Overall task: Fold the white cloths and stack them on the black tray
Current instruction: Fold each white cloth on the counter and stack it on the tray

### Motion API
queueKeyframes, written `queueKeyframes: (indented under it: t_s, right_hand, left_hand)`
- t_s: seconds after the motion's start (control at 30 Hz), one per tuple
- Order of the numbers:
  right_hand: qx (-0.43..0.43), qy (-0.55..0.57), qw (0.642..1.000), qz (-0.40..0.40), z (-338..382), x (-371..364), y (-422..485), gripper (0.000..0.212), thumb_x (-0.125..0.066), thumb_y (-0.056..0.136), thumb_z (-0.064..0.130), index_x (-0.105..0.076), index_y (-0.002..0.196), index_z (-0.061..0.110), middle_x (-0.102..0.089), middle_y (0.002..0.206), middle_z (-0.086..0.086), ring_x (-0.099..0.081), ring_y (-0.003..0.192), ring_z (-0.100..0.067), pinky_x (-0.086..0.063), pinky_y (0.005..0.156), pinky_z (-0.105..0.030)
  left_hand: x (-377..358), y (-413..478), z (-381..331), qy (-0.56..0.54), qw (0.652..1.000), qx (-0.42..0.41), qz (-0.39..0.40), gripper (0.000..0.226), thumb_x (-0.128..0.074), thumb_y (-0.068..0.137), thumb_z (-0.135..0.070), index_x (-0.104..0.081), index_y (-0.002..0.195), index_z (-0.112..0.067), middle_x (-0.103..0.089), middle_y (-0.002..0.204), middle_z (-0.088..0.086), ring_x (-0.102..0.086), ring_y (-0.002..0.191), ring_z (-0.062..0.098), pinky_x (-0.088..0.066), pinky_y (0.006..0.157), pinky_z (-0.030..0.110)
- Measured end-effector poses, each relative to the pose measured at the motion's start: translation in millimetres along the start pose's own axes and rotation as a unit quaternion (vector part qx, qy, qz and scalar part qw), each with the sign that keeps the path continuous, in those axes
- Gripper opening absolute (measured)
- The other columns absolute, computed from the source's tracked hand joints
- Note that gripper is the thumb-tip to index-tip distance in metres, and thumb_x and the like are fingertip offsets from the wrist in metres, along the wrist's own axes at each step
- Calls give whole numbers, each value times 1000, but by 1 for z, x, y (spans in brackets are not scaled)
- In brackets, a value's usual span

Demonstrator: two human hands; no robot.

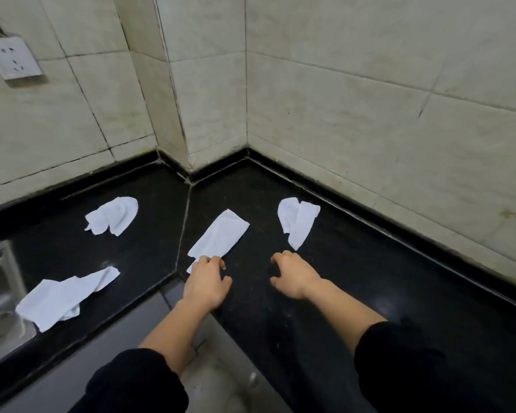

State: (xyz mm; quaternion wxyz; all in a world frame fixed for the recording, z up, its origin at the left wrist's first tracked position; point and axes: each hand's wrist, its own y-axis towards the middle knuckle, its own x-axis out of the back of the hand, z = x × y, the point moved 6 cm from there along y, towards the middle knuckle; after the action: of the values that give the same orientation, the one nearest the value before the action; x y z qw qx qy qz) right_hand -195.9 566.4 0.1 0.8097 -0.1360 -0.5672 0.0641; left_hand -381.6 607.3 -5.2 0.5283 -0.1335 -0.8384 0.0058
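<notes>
Left hand [206, 281] holds folded cloth [219, 235] amid crumpled cloths [113, 216].

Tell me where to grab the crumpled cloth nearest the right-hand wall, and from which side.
Pinch the crumpled cloth at its near pointed corner, coming from the near side with the right hand, which hovers empty just short of it. The cloth tapers toward that corner, and the wall crowds its far side.

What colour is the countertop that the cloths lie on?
The countertop is glossy black, seen best in the head view.
</notes>
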Motion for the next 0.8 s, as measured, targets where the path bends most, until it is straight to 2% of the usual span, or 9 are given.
queueKeyframes:
  t_s: [0.13, 0.33, 0.47, 0.53, 0.63, 0.73, 0.8]
  right_hand:
    - [8, 36, 999, 13, 23, -12, 60, 49, -57, 92, 28, -44, 138, 12, -46, 136, -10, -47, 122, -27, -43, 101, -40]
    - [30, 60, 995, 70, 61, -49, 116, 42, -58, 92, 26, -50, 131, 10, -50, 128, -11, -50, 115, -26, -45, 96, -36]
    - [55, 57, 993, 89, 85, -69, 137, 38, -58, 91, 24, -53, 125, 8, -51, 123, -11, -50, 112, -27, -47, 91, -38]
    - [69, 47, 993, 84, 97, -76, 144, 43, -60, 89, 27, -50, 127, 9, -50, 123, -10, -49, 112, -26, -47, 91, -38]
    - [99, 10, 993, 69, 116, -89, 152, 42, -64, 85, 30, -48, 119, 9, -48, 118, -9, -48, 106, -26, -46, 82, -38]
    - [115, -34, 990, 70, 130, -101, 156, 43, -64, 82, 33, -45, 114, 11, -47, 114, -9, -48, 102, -25, -39, 73, -34]
    - [105, -44, 991, 70, 138, -106, 163, 45, -62, 82, 33, -45, 117, 11, -48, 114, -10, -48, 102, -26, -40, 77, -35]
  left_hand:
    - [14, 56, 44, -16, 999, 32, 7, 34, -58, 88, -23, -57, 121, -14, -48, 129, 10, -49, 117, 27, -46, 96, 38]
    - [10, 106, 100, -37, 996, 68, 37, 22, -64, 87, -18, -63, 108, -11, -52, 118, 14, -55, 106, 28, -48, 90, 36]
    - [7, 133, 122, -56, 995, 68, 47, 20, -63, 87, -15, -64, 106, -10, -56, 114, 16, -55, 102, 26, -46, 83, 32]
    - [3, 146, 130, -64, 994, 70, 54, 20, -63, 87, -14, -64, 106, -11, -56, 113, 15, -56, 98, 23, -43, 79, 28]
    - [-5, 163, 140, -82, 991, 80, 72, 22, -63, 87, -12, -63, 110, -9, -59, 114, 14, -60, 96, 22, -47, 81, 29]
    - [-9, 177, 144, -105, 988, 80, 85, 25, -66, 87, -15, -62, 111, -9, -59, 112, 11, -60, 92, 20, -47, 80, 27]
    - [-13, 191, 147, -114, 984, 66, 117, 26, -68, 86, -18, -61, 109, -11, -64, 103, 7, -59, 86, 14, -46, 76, 24]
